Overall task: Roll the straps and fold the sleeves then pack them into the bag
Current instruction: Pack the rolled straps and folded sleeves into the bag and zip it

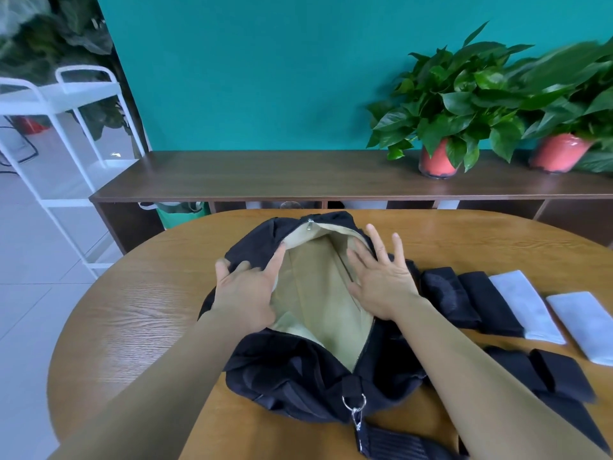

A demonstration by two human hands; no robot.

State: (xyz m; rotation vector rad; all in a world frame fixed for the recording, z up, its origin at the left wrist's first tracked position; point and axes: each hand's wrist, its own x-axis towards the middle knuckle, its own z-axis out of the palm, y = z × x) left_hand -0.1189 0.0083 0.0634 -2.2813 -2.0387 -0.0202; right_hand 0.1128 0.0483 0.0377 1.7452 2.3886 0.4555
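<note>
A: Head view first. Where is the bag [298, 363]?

B: Mid-table [132, 310], zip open from 12 to 6 o'clock, tan lining showing.

A: And the hands?

B: Left hand [245, 290] lies on the rim at the bag's 9 o'clock, fingers straight and spread, nothing grasped. Right hand [381, 280] lies on the rim at 3 o'clock, fingers splayed and relaxed, also holding nothing.

A: The rest of the kit?

B: At the bag's 3 o'clock, in a row on the table: black sleeves [494, 303] nearest, then white sleeves [527, 307]. At 4 o'clock, black straps [560, 376], lying flat. At 6 o'clock a metal ring [353, 401] joins the bag to a webbing strap [398, 443].

A: Behind?

B: Potted plants [444, 104] on a sideboard [265, 174] at 1 o'clock; a white cart [66, 94] at 10.
</note>
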